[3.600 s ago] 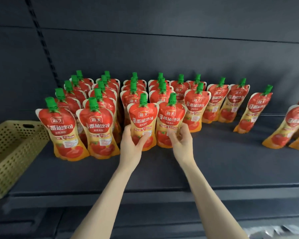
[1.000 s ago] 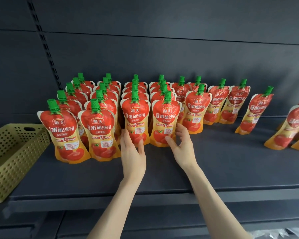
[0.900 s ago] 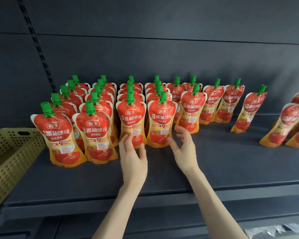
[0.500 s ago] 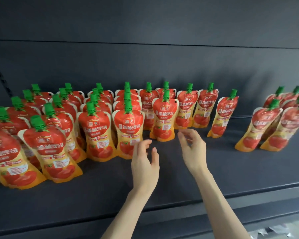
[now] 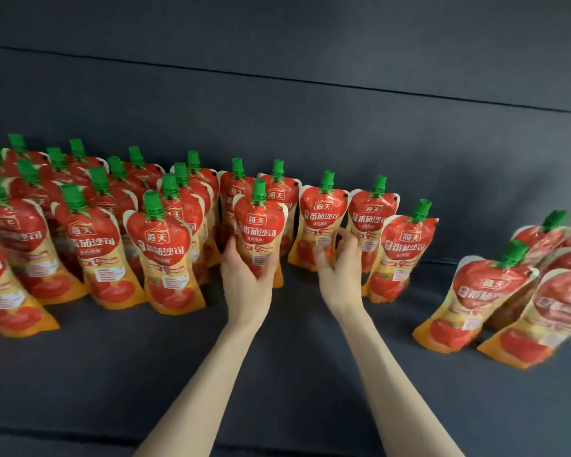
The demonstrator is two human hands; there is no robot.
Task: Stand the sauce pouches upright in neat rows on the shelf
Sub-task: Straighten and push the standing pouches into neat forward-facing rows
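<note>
Several red and orange sauce pouches with green caps stand in rows on the dark shelf [image 5: 277, 374], packed at the left [image 5: 96, 245]. My left hand [image 5: 244, 278] is wrapped around the lower part of one upright pouch [image 5: 259, 229] in the middle. My right hand [image 5: 338, 268] grips the lower right side of the neighbouring pouch [image 5: 322, 219]. To its right stand two more pouches [image 5: 370, 216] [image 5: 402, 255], the nearer one leaning. A separate cluster of leaning pouches [image 5: 488, 291] sits at the far right.
The shelf's dark back panel [image 5: 310, 110] rises behind the rows. A bare gap of shelf lies between the middle pouches and the right cluster, and a wide strip runs along the front edge [image 5: 80, 437].
My view has swung right, so the yellow basket is out of frame. Both hands moved from the two front pouches to two pouches further right and closed on them.
</note>
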